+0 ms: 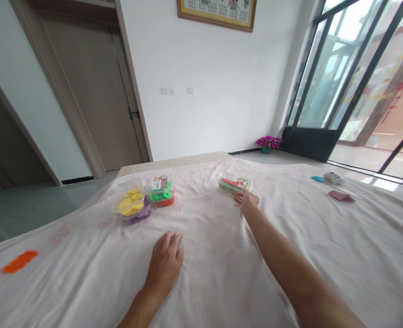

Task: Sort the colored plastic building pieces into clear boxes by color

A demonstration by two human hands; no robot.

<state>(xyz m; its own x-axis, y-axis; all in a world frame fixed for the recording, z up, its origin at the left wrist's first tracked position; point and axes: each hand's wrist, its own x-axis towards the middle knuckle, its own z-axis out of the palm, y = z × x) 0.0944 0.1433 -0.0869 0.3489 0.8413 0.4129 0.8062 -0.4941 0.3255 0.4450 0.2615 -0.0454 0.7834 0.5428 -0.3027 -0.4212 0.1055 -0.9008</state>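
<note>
My left hand (165,259) lies on the pale cloth with its fingers stretched forward and holds nothing. Farther out, my right hand (247,200) has its fingers closed at the near edge of a clear plastic box (235,182) with a red and white label and green pieces inside. Left of centre, a labelled clear box with green pieces (161,193) sits on top of orange-red ones. Beside it, an open clear container (128,200) of yellow pieces leans over purple pieces (140,215).
A flat orange piece (20,261) lies at the far left of the cloth (208,273). On the right are a pink folded item (341,196), a blue item (318,179), a whitish packet (334,178) and a thin stick (304,196). Purple flowers (269,142) stand by the wall.
</note>
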